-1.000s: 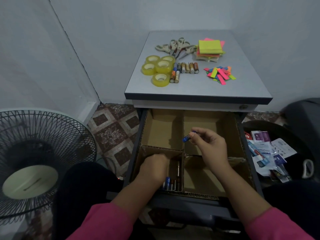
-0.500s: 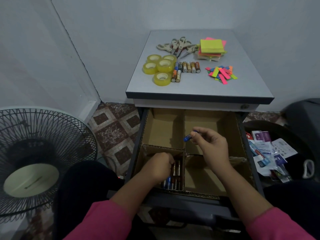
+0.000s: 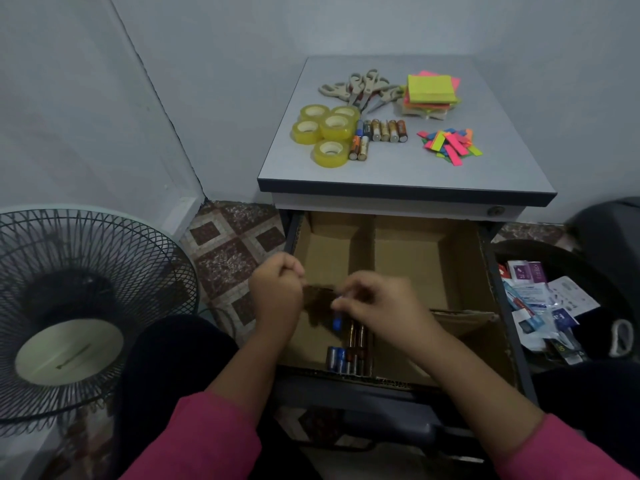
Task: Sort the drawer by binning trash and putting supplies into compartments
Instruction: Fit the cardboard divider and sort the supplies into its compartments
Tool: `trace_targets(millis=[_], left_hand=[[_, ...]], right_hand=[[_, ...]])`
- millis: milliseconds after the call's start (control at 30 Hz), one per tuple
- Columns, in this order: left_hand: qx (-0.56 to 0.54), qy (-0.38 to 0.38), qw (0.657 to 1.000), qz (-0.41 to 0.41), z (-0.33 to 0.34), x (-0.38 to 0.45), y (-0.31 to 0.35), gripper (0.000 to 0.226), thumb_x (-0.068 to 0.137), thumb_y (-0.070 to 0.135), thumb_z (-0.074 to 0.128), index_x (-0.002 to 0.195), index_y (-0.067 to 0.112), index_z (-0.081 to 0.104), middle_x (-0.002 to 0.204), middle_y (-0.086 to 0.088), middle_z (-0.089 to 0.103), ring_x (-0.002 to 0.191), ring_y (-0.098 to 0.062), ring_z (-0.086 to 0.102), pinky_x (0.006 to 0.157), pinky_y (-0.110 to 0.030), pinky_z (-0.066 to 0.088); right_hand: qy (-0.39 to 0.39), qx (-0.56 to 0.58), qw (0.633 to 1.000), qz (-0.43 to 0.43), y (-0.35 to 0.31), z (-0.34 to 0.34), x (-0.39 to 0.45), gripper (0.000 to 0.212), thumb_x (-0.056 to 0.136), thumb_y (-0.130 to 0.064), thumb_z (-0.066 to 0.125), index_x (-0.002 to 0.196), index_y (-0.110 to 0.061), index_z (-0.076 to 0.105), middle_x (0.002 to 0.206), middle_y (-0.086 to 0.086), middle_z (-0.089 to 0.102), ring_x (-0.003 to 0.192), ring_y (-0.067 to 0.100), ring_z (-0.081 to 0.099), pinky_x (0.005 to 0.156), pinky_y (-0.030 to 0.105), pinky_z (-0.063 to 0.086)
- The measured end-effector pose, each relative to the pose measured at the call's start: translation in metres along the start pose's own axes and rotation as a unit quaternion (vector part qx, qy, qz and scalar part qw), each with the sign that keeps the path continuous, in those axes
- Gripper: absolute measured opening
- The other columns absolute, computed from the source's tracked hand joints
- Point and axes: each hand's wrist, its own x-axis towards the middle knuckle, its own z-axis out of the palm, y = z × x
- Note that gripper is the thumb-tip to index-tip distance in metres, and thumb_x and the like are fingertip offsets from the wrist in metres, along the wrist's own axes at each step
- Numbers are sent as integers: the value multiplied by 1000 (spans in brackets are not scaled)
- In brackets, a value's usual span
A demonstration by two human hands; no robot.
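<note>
The open drawer [image 3: 462,258] holds cardboard dividers that form several compartments. Several batteries [image 3: 346,356] lie in the near-left compartment. My right hand [image 3: 381,303] hovers over that compartment, blurred, and pinches a blue battery [image 3: 336,321] that points down. My left hand [image 3: 277,289] is raised above the drawer's left edge with its fingers curled; nothing shows in it. On the cabinet top [image 3: 398,174] sit more batteries [image 3: 381,131], yellow tape rolls [image 3: 327,131], scissors [image 3: 360,86], sticky notes [image 3: 429,93] and coloured paper flags [image 3: 450,145].
A dark bin [image 3: 595,327] with wrappers and paper scraps [image 3: 540,299] stands right of the drawer. A floor fan [image 3: 69,306] stands at the left. My dark-clad knees sit against the drawer front. Walls close in behind and to the left.
My right hand moved left and down with the blue battery, over the near-left compartment. My left hand lifted out of that compartment and up to the left.
</note>
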Motion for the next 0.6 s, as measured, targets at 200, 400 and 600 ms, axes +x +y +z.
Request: trace_targets(millis=[200, 400, 600], left_hand=[[-40, 20, 998, -54, 1, 5, -6, 34, 67, -17, 37, 56, 10, 53, 48, 3, 54, 51, -10, 49, 53, -25, 38], [-37, 0, 999, -36, 1, 5, -9, 35, 68, -18, 37, 55, 11, 53, 50, 2, 54, 54, -14, 49, 54, -26, 38], [-49, -11, 998, -45, 3, 5, -12, 37, 68, -17, 35, 55, 13, 52, 49, 4, 54, 54, -14, 48, 53, -25, 37]], right_hand=[[-128, -250, 960, -7, -5, 48, 29, 15, 88, -9, 54, 95, -9, 67, 95, 12, 66, 88, 28, 64, 70, 32, 52], [-160, -310, 935, 63, 1, 64, 38, 23, 88, -20, 61, 108, -9, 65, 110, 12, 65, 101, 29, 63, 72, 31, 43], [-167, -311, 931, 99, 3, 64, 39, 25, 83, -16, 67, 108, -9, 67, 111, 11, 65, 103, 29, 62, 75, 32, 44]])
